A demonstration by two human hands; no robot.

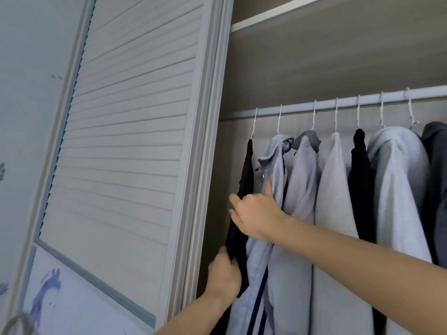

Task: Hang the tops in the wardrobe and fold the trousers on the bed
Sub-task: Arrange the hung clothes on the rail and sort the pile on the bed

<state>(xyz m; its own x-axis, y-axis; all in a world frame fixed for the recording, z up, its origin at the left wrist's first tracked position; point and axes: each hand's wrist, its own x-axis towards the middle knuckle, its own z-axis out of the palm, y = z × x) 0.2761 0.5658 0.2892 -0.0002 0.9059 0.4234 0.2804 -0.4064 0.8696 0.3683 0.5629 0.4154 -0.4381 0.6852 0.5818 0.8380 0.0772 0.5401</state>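
Beside the louvred door [125,131], the left hand [223,274] pinches the black top's [244,180] lower edge, fingertips hidden in cloth. The right hand [254,213] curls over it, thumb against the pale grey hoodie [275,165]. Both hang from the rail [350,103]; hems are cut off.

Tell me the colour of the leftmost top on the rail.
Black. The leftmost top shows best in the head view, the only one.

Seven tops [338,189] on seven white hangers [336,114] (one rail [302,108]), two hands [254,213].
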